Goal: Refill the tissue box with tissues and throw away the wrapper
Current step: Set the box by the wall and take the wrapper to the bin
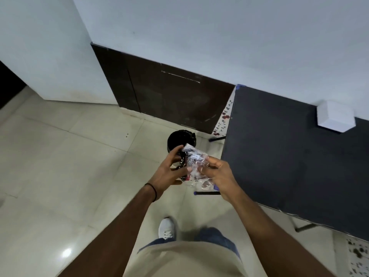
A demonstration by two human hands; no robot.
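A crumpled clear plastic wrapper [194,164] with dark and red print is held between both hands, in front of my body and above the floor. My left hand [169,170] grips its left side and my right hand [219,176] pinches its right side. Just beyond the wrapper, on the floor, stands a small black bin [180,139] lined with a black bag; my hands hide its near part. A white tissue box [336,116] sits on the dark table [279,146] at the right, against the wall.
The table's legs [207,193] reach the tiled floor near my right hand. A dark wooden panel [169,96] runs along the wall behind the bin. My white shoe [166,228] is on the floor below my hands.
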